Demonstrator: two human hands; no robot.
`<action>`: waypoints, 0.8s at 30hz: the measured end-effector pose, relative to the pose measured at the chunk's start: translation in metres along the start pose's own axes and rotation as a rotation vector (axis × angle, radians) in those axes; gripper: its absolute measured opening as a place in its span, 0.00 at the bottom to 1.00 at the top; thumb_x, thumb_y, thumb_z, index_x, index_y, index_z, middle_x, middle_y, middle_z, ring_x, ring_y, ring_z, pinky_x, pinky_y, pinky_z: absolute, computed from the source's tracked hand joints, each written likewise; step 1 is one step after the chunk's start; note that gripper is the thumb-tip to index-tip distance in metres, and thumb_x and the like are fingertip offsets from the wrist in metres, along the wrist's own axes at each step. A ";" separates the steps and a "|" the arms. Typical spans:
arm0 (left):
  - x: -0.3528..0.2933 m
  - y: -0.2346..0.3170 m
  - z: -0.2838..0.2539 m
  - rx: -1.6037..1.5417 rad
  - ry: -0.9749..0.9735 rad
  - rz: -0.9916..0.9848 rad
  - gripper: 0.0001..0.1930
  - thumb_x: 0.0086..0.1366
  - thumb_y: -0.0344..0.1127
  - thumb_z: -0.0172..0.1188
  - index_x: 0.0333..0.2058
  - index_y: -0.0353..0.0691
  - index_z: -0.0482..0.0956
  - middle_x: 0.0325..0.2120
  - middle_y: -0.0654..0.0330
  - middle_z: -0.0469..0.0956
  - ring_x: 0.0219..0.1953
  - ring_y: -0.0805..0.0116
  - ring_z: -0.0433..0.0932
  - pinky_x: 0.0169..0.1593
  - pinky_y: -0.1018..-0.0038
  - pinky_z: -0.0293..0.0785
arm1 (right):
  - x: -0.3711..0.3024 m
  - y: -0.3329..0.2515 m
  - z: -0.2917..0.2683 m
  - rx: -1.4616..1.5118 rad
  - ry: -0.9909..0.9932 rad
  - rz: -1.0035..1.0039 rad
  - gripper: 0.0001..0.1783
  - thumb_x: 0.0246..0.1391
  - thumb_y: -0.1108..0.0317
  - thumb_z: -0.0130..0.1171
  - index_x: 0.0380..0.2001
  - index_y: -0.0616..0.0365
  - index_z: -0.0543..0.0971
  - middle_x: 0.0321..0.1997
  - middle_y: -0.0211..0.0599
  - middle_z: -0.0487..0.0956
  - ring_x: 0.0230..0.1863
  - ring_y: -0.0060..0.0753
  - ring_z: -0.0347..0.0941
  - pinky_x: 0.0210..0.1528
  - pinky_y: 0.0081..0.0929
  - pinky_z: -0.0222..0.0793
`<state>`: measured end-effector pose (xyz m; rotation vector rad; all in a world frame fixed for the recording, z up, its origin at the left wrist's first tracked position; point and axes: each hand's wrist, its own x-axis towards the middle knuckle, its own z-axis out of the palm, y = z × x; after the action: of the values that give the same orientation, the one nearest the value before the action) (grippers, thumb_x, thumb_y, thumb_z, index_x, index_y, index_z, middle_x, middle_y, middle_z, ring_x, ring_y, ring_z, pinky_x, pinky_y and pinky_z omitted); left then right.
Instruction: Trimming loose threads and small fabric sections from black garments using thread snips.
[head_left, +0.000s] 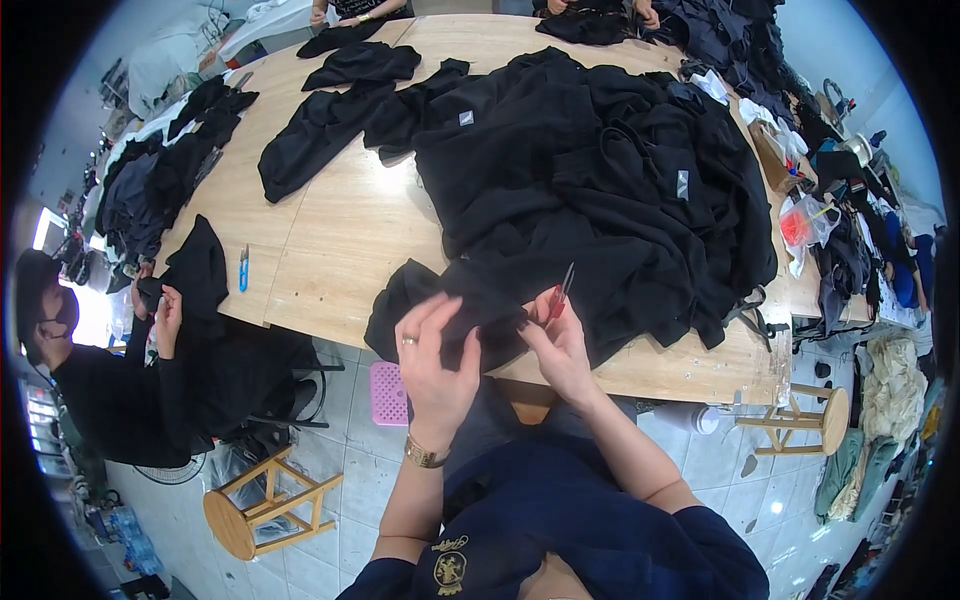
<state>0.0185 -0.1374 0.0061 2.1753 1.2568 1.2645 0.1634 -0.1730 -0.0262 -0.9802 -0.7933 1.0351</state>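
Note:
A large pile of black garments (510, 190) covers the table in front of me. My left hand (437, 360) is over the pile's near edge, its fingers apart and holding nothing I can see. Red-handled thread snips (559, 301) sit in my right hand (562, 352), blades pointing up and away. The thumb and fingertip of that hand come together at the black cloth; whether they also pinch it I cannot tell.
Blue thread snips (244, 268) lie on the wooden table (330, 240) to the left. A co-worker (120, 370) handles black cloth there. Wooden stools (270, 508) stand on the floor, near a pink perforated basket (388, 394). At right lies a plastic bag (806, 222).

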 end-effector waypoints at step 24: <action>0.004 -0.025 0.016 -0.914 -0.417 -0.468 0.07 0.60 0.25 0.48 0.34 0.31 0.75 0.29 0.66 0.75 0.32 0.83 0.70 0.38 0.85 0.65 | 0.014 -0.032 -0.028 -0.244 -0.250 0.126 0.12 0.42 0.79 0.52 0.30 0.56 0.62 0.24 0.24 0.66 0.27 0.14 0.60 0.32 0.14 0.58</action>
<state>0.0194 -0.1181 -0.0172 1.2857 0.7239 0.8630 0.2034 -0.1740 -0.0058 -1.1327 -1.0939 1.2047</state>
